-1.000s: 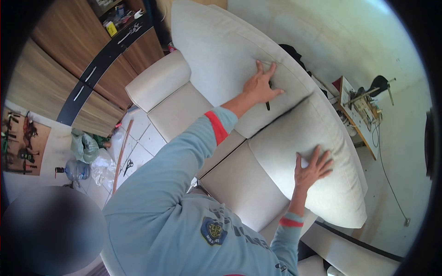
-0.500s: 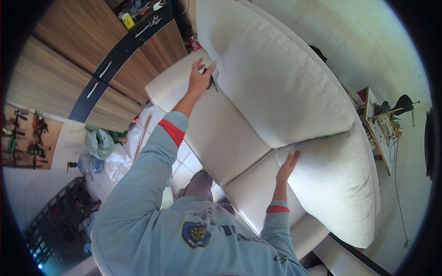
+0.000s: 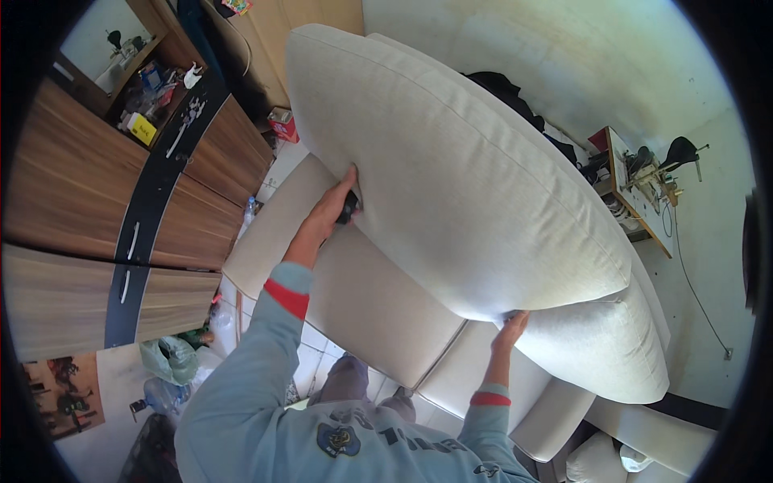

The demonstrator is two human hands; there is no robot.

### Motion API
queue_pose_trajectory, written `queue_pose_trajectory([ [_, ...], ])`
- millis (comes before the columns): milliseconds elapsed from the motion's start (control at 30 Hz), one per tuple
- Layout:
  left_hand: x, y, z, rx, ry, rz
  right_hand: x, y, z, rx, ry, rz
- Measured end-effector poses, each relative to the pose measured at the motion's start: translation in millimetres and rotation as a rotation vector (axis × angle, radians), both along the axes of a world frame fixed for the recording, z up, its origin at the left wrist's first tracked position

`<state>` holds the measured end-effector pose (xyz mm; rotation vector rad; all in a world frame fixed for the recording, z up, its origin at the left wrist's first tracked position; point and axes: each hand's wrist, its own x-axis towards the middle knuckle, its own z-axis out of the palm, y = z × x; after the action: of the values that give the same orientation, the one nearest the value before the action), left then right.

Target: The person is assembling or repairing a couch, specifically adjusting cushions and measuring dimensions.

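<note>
A large pale beige back cushion (image 3: 451,185) leans on a beige sofa, above its seat cushion (image 3: 366,294). My left hand (image 3: 328,211) grips the cushion's lower left corner, thumb on the front face. A small black tool (image 3: 349,208) is in that same hand; its kind is mostly hidden. At the cushion's lower right edge, my right hand (image 3: 510,328) holds on, with part of its fingers tucked under the fabric. Beside it rests a second back cushion (image 3: 596,346), partly covered by the first.
The sofa's left armrest (image 3: 278,217) and right armrest (image 3: 551,414) flank the seat. A wooden cabinet (image 3: 205,213) stands at left, with a red box (image 3: 283,125) behind the sofa's end. A sewing machine table (image 3: 636,193) is at far right. Bags (image 3: 169,358) lie on the floor.
Both hands, apart from the back cushion or just at it before, now grip its lower edge. The cushion has shifted forward over the seat. My view has also moved.
</note>
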<state>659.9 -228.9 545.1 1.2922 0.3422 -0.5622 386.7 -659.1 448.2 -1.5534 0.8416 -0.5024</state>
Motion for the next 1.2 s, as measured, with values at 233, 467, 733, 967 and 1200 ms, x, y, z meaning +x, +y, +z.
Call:
queue_pose_trajectory([
  [233,9.0,-43.8,9.2,0.365,0.050,-0.157,2.7,-70.2,-34.4,0.262,0.369,-0.014],
  [467,-35.6,-30.9,38.5,0.431,-0.095,0.202,61.4,78.7,80.6,0.219,-0.173,-0.407],
  [733,-59.8,-68.2,9.0,0.369,-0.145,0.397,4.9,28.5,96.6,-0.125,0.063,-0.164],
  [967,-208.3,-147.5,-59.8,0.450,-0.328,-0.560,-170.3,-52.1,32.1,0.254,0.240,-0.632],
  [1200,-233.6,-326.5,-27.7,0.590,-0.807,-0.726,-265.8,-256.2,16.8,0.284,-0.271,-0.873],
])
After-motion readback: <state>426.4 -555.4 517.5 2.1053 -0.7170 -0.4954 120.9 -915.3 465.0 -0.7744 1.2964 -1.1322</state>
